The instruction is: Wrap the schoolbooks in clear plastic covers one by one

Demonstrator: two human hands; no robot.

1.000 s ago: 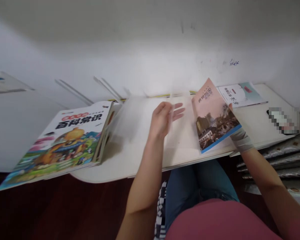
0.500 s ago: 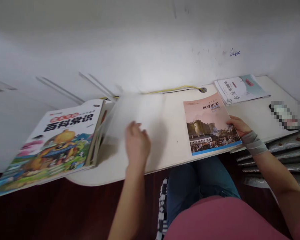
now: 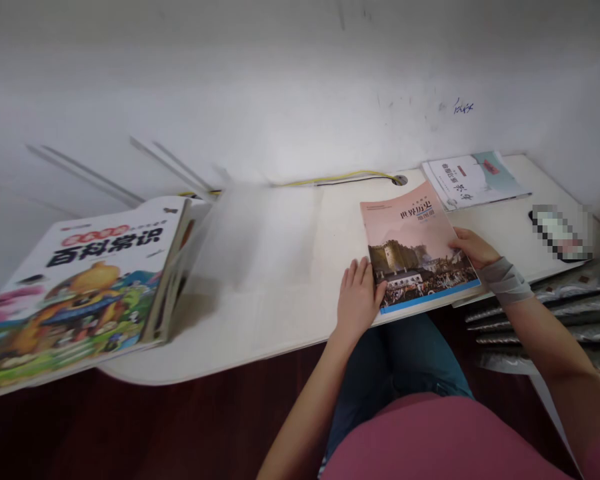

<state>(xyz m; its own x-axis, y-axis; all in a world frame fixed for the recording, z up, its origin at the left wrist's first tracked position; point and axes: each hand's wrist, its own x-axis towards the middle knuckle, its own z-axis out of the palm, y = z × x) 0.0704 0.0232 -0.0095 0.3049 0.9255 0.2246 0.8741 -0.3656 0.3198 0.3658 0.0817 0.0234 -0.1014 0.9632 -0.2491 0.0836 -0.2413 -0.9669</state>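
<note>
A thin paperback book with a pink sky and a castle on its cover lies at the front of the white desk. My right hand holds its right edge, thumb on top of the cover and the other fingers mostly out of sight. By the book's left edge rests my left hand, fingers stretched out on the desk and thumb against the lower left corner. Left of that hand, what looks like a clear plastic sheet covers part of the desk; its outline is faint.
A stack topped by a large colourful book stands at the left end. Behind on the right lies a white and pale green booklet, with a blurred-out phone-like object nearer. A yellow cable runs along the wall to a hole.
My left hand has moved right, from above the bare desk to the book's left edge. My right hand keeps its hold on the book. The view has shifted slightly.
</note>
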